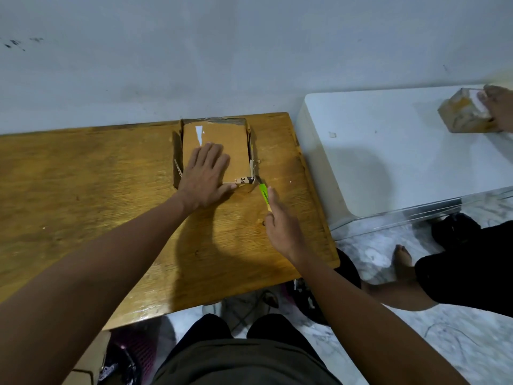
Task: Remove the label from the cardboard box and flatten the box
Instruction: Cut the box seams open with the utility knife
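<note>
A brown cardboard box (219, 134) lies on the wooden table (83, 184) against the wall. A white scrap of label (198, 134) clings to its top, and a small printed remnant (243, 180) shows at its near right corner. My left hand (206, 176) presses flat on the box top with fingers spread. My right hand (280, 220) grips a green utility knife (264, 195), whose blade tip touches the box's near right corner.
A white table (388, 151) stands to the right, where another person's hand (499, 107) holds a taped cardboard box (463, 112). That person's leg and bare foot (402, 259) rest on the marble floor. Bags and clutter lie under my table.
</note>
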